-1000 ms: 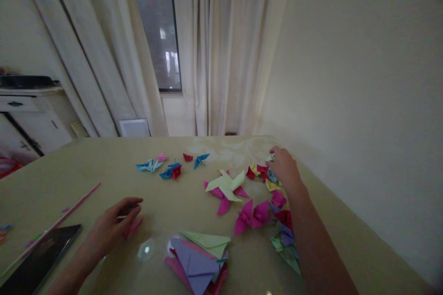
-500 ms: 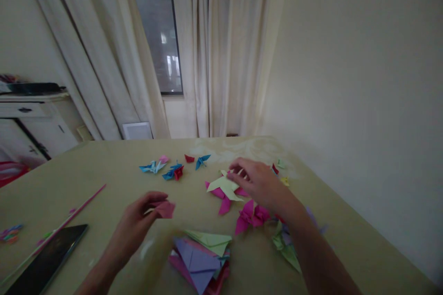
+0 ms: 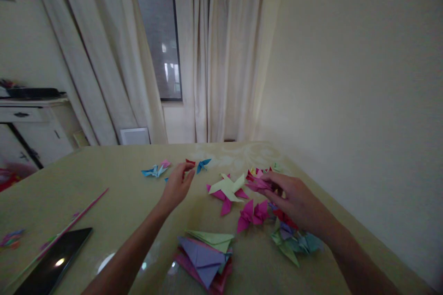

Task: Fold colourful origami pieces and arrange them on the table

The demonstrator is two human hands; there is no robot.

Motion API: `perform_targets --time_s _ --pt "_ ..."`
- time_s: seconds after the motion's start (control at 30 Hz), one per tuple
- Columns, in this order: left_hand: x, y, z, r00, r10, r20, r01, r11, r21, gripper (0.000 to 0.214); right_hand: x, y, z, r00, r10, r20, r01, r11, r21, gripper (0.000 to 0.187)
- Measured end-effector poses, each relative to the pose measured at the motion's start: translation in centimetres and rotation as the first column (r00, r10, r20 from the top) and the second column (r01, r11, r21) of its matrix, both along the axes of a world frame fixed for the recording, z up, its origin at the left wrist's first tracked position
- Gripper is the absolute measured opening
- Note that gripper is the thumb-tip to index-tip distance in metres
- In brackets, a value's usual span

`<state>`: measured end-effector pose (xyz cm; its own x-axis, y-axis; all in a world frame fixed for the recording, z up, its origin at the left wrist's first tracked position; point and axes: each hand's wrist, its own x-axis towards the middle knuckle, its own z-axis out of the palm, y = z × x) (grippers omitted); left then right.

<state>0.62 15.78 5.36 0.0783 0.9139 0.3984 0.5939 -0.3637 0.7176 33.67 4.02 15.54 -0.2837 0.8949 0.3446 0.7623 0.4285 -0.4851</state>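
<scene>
My left hand point(image 3: 177, 187) reaches over the table with curved fingers, thumb and fingertips slightly apart and nothing visible between them. It covers most of a blue-and-red folded paper piece; a red paper piece point(image 3: 190, 162) and a blue paper crane point(image 3: 203, 165) lie just beyond its fingertips. My right hand point(image 3: 289, 193) pinches a pink folded paper piece point(image 3: 259, 185) above the right-hand group. Left of it, a pale green folded star point(image 3: 227, 187) rests on a magenta one point(image 3: 225, 206). A magenta paper flower point(image 3: 252, 215) lies below.
Nearer me is a stack of folded papers point(image 3: 204, 258), purple and green on top. Green and purple origami point(image 3: 290, 242) lies under my right forearm. At left are a dark tablet or phone point(image 3: 55, 260) and a thin pink stick point(image 3: 86, 209). A blue crane point(image 3: 154, 171) sits farther back.
My left hand has moved forward and right, and the pink paper it held no longer shows there. My right hand has shifted right, off the pale green star, and now holds pink paper.
</scene>
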Motion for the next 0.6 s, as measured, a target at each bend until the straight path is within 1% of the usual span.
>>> perform_targets --time_s 0.07,0.13,0.23,0.3,0.37,0.47,0.53,0.6 --pt "-2.1 2.8 -1.8 0.990 0.117 -0.077 -0.119 0.992 -0.029 0.042 3.1 -0.8 -1.1 0.993 -0.121 -0.013 0.121 0.992 0.024 0.030" --pt "-3.8 4.3 -3.7 0.973 0.180 -0.145 -0.192 0.979 -0.072 0.050 5.7 -1.6 -2.5 0.979 -0.204 -0.016 0.204 0.979 -0.005 0.035" --pt "-5.2 4.7 -6.0 0.958 0.191 -0.214 -0.216 0.972 -0.095 0.045 8.1 -2.6 -4.6 0.966 -0.260 -0.007 0.259 0.963 -0.078 0.039" --pt "-5.8 4.5 -6.8 0.958 0.175 -0.228 -0.197 0.977 -0.078 0.037 8.5 -3.0 -5.4 0.961 -0.276 -0.019 0.273 0.958 -0.087 0.038" --pt "-6.3 4.4 -7.0 0.963 0.155 -0.222 -0.172 0.983 -0.060 0.028 8.1 -3.1 -5.6 0.959 -0.282 -0.041 0.278 0.957 -0.081 0.036" --pt "-6.9 4.3 -6.4 0.976 0.129 -0.177 -0.141 0.989 -0.053 0.017 5.9 -2.3 -5.1 0.964 -0.253 -0.077 0.249 0.967 -0.057 0.034" --pt "-7.0 3.7 -5.6 0.986 0.115 -0.123 -0.122 0.991 -0.053 0.019 3.5 -1.3 -4.7 0.977 -0.183 -0.111 0.182 0.983 -0.023 0.032" --pt "-6.6 2.5 -4.5 0.994 0.095 -0.057 -0.098 0.994 -0.048 0.027 0.4 -0.2 -4.3 0.984 -0.078 -0.163 0.080 0.997 0.006 0.030"
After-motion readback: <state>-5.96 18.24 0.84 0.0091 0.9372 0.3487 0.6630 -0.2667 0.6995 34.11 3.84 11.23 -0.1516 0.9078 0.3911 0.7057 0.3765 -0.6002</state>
